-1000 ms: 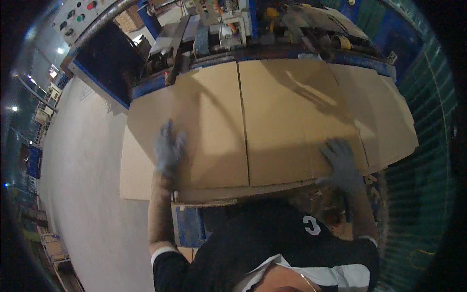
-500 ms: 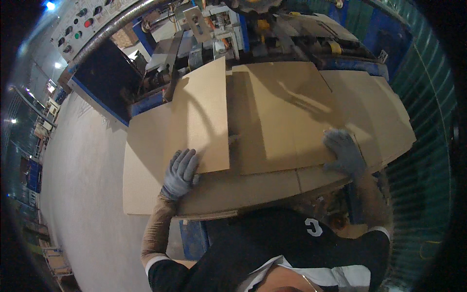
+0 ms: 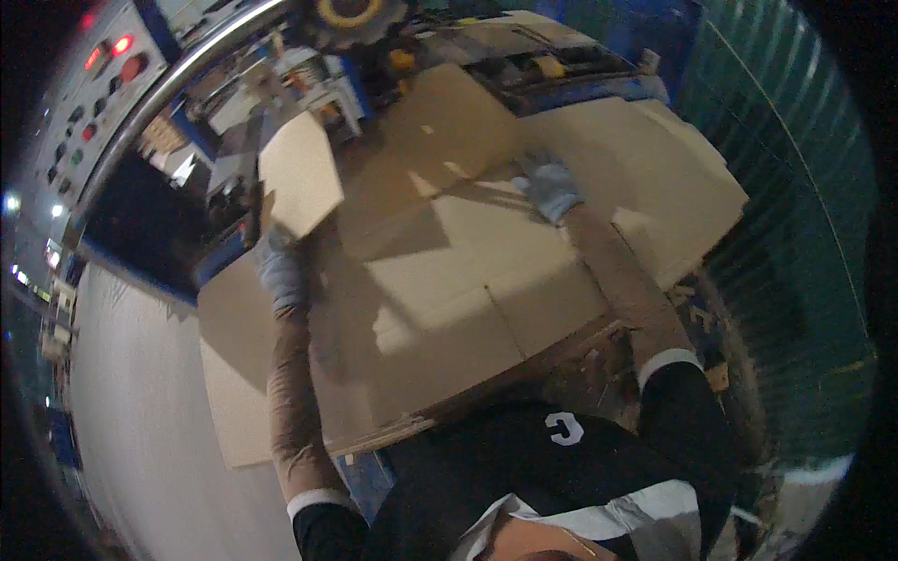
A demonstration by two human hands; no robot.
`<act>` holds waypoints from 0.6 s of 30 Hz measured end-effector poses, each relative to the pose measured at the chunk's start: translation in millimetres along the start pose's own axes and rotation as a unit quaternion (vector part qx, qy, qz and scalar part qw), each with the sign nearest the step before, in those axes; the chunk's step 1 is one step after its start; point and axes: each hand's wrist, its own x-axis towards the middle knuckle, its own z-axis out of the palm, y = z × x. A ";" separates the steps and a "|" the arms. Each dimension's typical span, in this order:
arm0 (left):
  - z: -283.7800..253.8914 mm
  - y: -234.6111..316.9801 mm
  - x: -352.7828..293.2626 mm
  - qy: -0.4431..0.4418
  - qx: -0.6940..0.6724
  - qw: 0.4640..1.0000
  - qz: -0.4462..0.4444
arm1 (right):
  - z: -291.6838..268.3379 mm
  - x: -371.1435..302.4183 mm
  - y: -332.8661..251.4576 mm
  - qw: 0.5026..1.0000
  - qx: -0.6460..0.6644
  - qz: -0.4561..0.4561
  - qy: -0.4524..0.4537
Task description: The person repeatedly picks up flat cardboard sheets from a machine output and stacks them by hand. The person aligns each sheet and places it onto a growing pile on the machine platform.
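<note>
A brown cardboard sheet (image 3: 440, 140) lies slanted on a stack of cardboard (image 3: 440, 309), its far part reaching up to a machine. At its left a narrow pale panel (image 3: 301, 178) rises, its near end by my left hand (image 3: 282, 269). That gloved hand touches the panel's near edge; its fingers are smeared by motion. My right hand (image 3: 550, 190), in a grey glove, rests with fingers stretched out at the sheet's near right corner. Both forearms reach forward over the stack.
The machine (image 3: 309, 84) stands beyond the stack, with a dark round wheel (image 3: 355, 19) above it. A control panel (image 3: 98, 103) with buttons and a metal rail (image 3: 140, 122) are at upper left. Green corrugated sheeting (image 3: 786, 187) lines the right side. Grey floor (image 3: 140, 374) stretches on the left.
Both hands have moved forward, away from my body, and the sheet has slid with them toward the machine. More of the stack beneath shows. The whole view has also shifted and tilted.
</note>
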 end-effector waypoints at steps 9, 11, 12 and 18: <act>-122.6 -153.7 -205.6 0.090 -0.002 0.868 -0.488 | -52.4 -198.2 137.1 0.818 0.283 0.395 0.307; -139.7 -177.4 -240.1 0.058 0.104 0.825 -0.552 | -56.9 -217.9 158.6 0.805 0.283 0.419 0.311; -141.7 -184.4 -250.9 0.071 0.045 0.835 -0.544 | -60.3 -220.8 165.3 0.843 0.211 0.423 0.258; -137.7 -203.1 -261.1 0.314 -0.226 0.740 -0.549 | -89.1 -198.5 159.7 0.468 0.616 0.457 0.438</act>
